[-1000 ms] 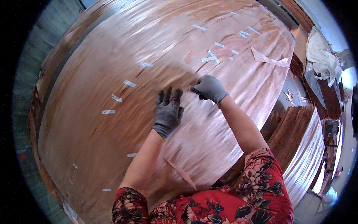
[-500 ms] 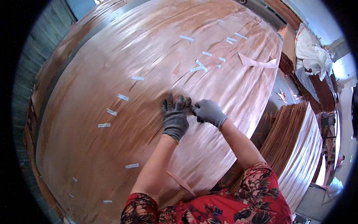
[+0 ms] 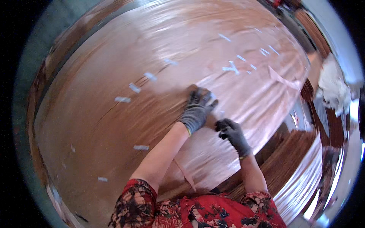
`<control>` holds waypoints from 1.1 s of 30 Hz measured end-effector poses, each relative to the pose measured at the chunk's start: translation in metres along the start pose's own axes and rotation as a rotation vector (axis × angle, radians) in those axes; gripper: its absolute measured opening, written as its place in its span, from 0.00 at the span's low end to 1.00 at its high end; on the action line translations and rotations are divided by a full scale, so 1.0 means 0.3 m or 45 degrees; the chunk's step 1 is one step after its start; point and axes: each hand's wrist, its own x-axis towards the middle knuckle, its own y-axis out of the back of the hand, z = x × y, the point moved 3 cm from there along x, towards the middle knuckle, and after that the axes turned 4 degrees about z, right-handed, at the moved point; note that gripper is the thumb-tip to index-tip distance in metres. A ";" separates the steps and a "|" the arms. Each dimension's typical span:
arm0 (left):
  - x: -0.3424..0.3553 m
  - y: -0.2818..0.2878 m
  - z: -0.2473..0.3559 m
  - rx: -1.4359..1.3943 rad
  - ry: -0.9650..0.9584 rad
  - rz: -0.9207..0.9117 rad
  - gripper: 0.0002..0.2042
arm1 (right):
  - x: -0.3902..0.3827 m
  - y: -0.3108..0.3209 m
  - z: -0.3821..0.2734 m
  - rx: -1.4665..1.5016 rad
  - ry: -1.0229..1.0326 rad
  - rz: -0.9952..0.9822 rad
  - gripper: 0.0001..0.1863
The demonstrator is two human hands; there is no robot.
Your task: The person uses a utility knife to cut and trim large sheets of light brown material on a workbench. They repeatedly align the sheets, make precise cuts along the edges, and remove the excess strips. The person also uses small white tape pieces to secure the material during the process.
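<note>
A wide, reddish-brown sheet of wood veneer (image 3: 102, 140) lies before me, wrinkled and split in places. My left hand (image 3: 197, 110), in a grey work glove, rests on it with the fingers spread. A white strip of tape (image 3: 211, 98) shows beside its fingertips, partly covered. To the right and nearer to me, my right hand (image 3: 234, 135), gloved too, is just over the sheet with its fingers curled in. Whatever those fingers may hold is hidden. A small pale bit (image 3: 222, 113) lies between the two hands, too blurred to name.
Several white tape strips (image 3: 122, 99) dot the veneer, with a crossed pair (image 3: 232, 68) farther off. Loose veneer scraps lie at the right edge (image 3: 283, 79) and near my body (image 3: 185, 174). At the right stands a stack of veneer sheets (image 3: 277, 163); white plastic sheeting (image 3: 332, 85) is behind it.
My right hand has drawn back toward me and to the right, away from the left hand. The left hand has shifted right, fingers still spread. The whole view has turned somewhat.
</note>
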 end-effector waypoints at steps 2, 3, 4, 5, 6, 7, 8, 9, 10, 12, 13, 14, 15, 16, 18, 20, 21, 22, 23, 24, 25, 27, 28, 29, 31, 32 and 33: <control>-0.114 -0.038 -0.039 -0.139 0.012 0.437 0.30 | 0.003 -0.016 -0.014 -0.051 0.148 -0.047 0.13; -0.159 -0.013 -0.007 -0.313 0.067 0.525 0.31 | -0.005 -0.002 -0.018 -0.122 0.296 -0.013 0.12; -0.220 -0.007 0.003 -0.250 0.039 0.534 0.31 | -0.022 -0.020 -0.033 -0.071 0.309 0.030 0.11; -0.278 0.017 0.029 -0.135 0.047 0.459 0.31 | -0.017 0.019 0.002 -0.309 0.445 0.028 0.10; -0.356 0.057 0.021 -0.117 0.084 0.433 0.31 | -0.023 0.008 0.018 -0.157 0.353 0.040 0.09; -0.438 0.090 0.008 -0.115 0.129 0.413 0.31 | -0.032 -0.018 -0.014 -0.230 0.298 0.008 0.09; -0.523 0.105 -0.019 -0.041 0.246 0.501 0.31 | -0.028 -0.044 -0.014 -0.227 0.296 -0.097 0.10; -0.628 0.106 -0.048 0.027 0.348 0.582 0.32 | -0.025 -0.078 -0.012 -0.224 0.288 -0.185 0.10; -0.721 0.105 -0.068 0.081 0.436 0.661 0.32 | -0.014 -0.105 -0.014 -0.286 0.277 -0.261 0.10; -0.891 0.136 -0.156 0.160 0.615 0.864 0.33 | -0.016 -0.228 -0.019 -0.156 0.272 -0.366 0.09; -0.961 0.157 -0.212 0.201 0.684 0.861 0.34 | -0.012 -0.302 -0.034 -0.133 0.240 -0.406 0.09; -1.029 0.197 -0.263 0.249 0.768 0.856 0.35 | 0.004 -0.381 -0.049 -0.294 0.322 -0.518 0.09; -1.079 0.234 -0.324 0.278 0.800 0.895 0.36 | 0.013 -0.463 -0.077 -0.461 0.399 -0.619 0.08; -1.123 0.266 -0.382 0.313 0.846 0.928 0.37 | 0.015 -0.569 -0.106 -0.443 0.489 -0.699 0.08; -1.151 0.338 -0.495 0.385 0.885 0.959 0.37 | 0.031 -0.749 -0.167 -0.464 0.459 -0.825 0.10; -1.164 0.365 -0.586 0.437 0.942 0.967 0.36 | 0.049 -0.908 -0.219 -0.426 0.261 -0.904 0.13; -1.183 0.344 -0.628 0.454 0.996 0.956 0.35 | 0.058 -0.995 -0.235 -0.365 0.186 -0.946 0.15; -1.181 0.316 -0.673 0.439 1.042 0.945 0.35 | 0.088 -1.068 -0.248 -0.395 0.160 -0.956 0.15; -1.177 0.313 -0.689 0.395 1.016 0.979 0.35 | 0.114 -1.135 -0.258 -0.415 0.148 -0.967 0.16; -1.175 0.313 -0.687 0.351 0.995 1.010 0.34 | 0.136 -1.197 -0.266 -0.435 0.131 -0.982 0.17; -1.171 0.314 -0.683 0.308 0.975 1.042 0.34 | 0.158 -1.254 -0.276 -0.487 0.131 -0.989 0.18; -1.188 0.332 -0.672 0.224 0.986 1.078 0.34 | 0.184 -1.372 -0.279 -0.579 0.124 -1.019 0.18; -1.184 0.340 -0.671 0.176 0.981 1.100 0.33 | 0.190 -1.412 -0.283 -0.584 0.111 -0.969 0.19; -1.192 0.338 -0.672 0.169 1.005 1.108 0.33 | 0.207 -1.446 -0.278 -0.679 0.102 -0.957 0.20; -1.196 0.334 -0.678 0.147 1.046 1.124 0.33 | 0.247 -1.495 -0.264 -0.866 0.087 -0.918 0.22; -1.204 0.332 -0.680 0.198 1.020 1.139 0.35 | 0.245 -1.518 -0.268 -0.934 0.108 -0.910 0.22; -1.208 0.331 -0.682 0.248 0.992 1.152 0.36 | 0.241 -1.535 -0.276 -1.000 0.129 -0.899 0.22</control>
